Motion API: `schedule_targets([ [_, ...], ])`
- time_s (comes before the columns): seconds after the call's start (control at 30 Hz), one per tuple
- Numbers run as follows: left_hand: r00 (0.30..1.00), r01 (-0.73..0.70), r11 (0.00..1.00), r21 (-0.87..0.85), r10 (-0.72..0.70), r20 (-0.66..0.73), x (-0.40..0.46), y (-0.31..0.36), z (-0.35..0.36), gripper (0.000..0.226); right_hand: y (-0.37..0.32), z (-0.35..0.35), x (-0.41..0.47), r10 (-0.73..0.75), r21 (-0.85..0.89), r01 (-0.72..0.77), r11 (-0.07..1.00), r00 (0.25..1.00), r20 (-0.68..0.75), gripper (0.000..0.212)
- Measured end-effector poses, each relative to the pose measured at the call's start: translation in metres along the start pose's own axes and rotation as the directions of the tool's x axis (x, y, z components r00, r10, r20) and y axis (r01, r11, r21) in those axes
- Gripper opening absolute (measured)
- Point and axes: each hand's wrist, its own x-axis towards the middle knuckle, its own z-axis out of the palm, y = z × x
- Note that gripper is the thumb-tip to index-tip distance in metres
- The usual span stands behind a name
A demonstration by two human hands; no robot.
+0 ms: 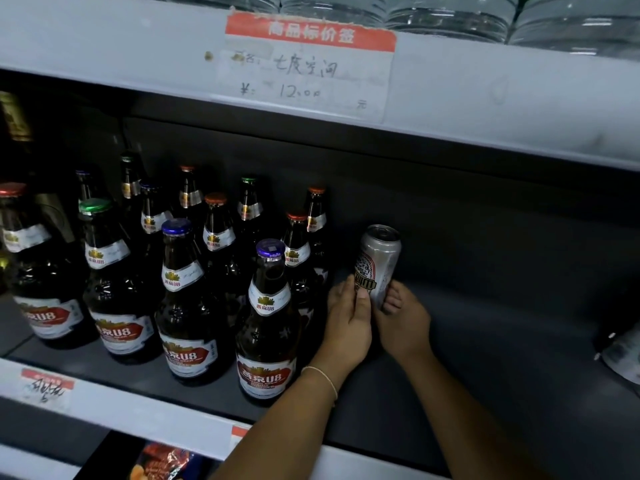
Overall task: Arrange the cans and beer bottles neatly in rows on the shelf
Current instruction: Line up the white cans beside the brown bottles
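A silver beer can (379, 261) with a red and black emblem stands far back on the dark grey shelf (502, 358), just right of the bottles. My left hand (348, 320) grips its lower left side, thumb across the label. My right hand (403, 318) holds its lower right side with curled fingers. Several brown beer bottles (266, 327) with red and white labels stand in rough rows on the shelf's left half, caps red, blue and green.
The upper shelf edge (519, 109) carries a handwritten price tag (304, 67) and hangs low over the bottles. Clear water bottles (450, 15) stand above. A wrapped pack (623, 355) lies at the far right. A snack bag (162, 462) shows below the front rail.
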Motion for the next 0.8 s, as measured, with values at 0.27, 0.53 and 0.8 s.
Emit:
schedule_targets([
  [0.27,0.999,-0.051,0.998,0.035,0.051,-0.002,0.001,0.0,0.0,0.042,0.002,0.001,0.002,-0.004,0.007,0.004,1.0,1.0,-0.019,0.051],
  [0.53,0.999,-0.046,0.998,0.046,0.046,0.004,0.0,0.0,0.0,0.042,0.003,-0.005,0.007,0.036,-0.027,-0.034,0.999,0.996,0.082,0.04],
  [0.8,0.969,-0.142,0.965,0.219,0.181,-0.167,-0.009,0.01,-0.004,0.046,-0.01,-0.031,0.01,0.149,-0.167,-0.135,0.977,0.986,0.076,0.072],
])
